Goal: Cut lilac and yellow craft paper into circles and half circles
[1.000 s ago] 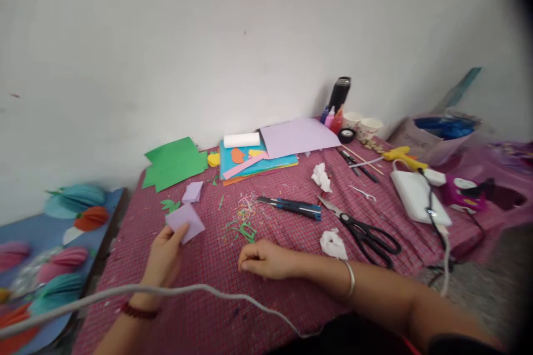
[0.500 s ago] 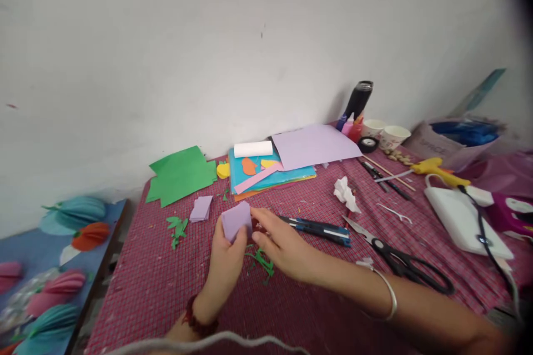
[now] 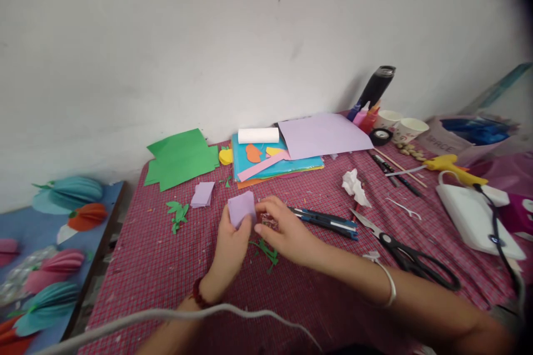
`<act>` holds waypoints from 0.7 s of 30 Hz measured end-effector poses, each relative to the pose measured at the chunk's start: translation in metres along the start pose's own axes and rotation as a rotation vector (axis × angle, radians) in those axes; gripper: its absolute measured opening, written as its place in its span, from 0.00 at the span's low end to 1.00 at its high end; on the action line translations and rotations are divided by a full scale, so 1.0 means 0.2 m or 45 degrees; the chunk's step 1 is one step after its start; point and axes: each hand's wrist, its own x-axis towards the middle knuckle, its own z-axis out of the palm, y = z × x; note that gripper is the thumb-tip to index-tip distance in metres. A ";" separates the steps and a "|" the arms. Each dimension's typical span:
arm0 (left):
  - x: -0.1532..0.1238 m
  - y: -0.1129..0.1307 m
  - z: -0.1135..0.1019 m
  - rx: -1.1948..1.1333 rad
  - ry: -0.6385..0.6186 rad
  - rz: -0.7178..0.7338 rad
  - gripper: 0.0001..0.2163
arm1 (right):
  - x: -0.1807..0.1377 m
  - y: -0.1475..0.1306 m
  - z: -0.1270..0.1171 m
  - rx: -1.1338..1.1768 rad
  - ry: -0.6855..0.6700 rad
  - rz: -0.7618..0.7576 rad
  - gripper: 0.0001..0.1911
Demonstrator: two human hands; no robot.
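My left hand (image 3: 230, 241) grips a small folded or stacked piece of lilac paper (image 3: 241, 208), thumb on its front face. At that paper's right edge is my right hand (image 3: 287, 231), its fingers curved and thumb apart with a gap between them. Whether its fingertips touch the edge I cannot tell. Left of the hands lies a small stack of lilac paper pieces (image 3: 202, 194) on the checked cloth. Green paper leaf cut-outs (image 3: 177, 215) lie farther left, and thin green paper scraps (image 3: 266, 253) lie below the hands.
A utility knife (image 3: 327, 223) and scissors (image 3: 410, 258) lie to the right, near crumpled white tissue (image 3: 355, 187). Green sheets (image 3: 183, 158) and a large lilac sheet (image 3: 325, 135) are behind. A yellow glue gun (image 3: 453, 169) sits far right. A white cable (image 3: 233, 309) crosses in front.
The view has shifted slightly, so the tabletop sits higher in the picture. The left hand still holds the lilac paper; the right hand stays beside it with fingers a little more curled.
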 end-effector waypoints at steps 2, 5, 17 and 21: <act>-0.03 0.02 -0.01 -0.007 -0.198 -0.129 0.16 | 0.01 0.02 -0.01 0.007 -0.053 0.111 0.05; -0.08 0.03 -0.07 -0.124 -0.565 -0.465 0.17 | -0.02 0.04 -0.02 0.216 -0.256 0.266 0.05; 0.06 0.04 -0.49 0.694 -1.054 -0.208 0.05 | -0.19 0.28 -0.12 0.857 0.035 0.631 0.15; 0.35 0.22 -0.36 0.936 -0.771 0.327 0.09 | -0.20 0.32 -0.09 0.890 0.045 0.619 0.15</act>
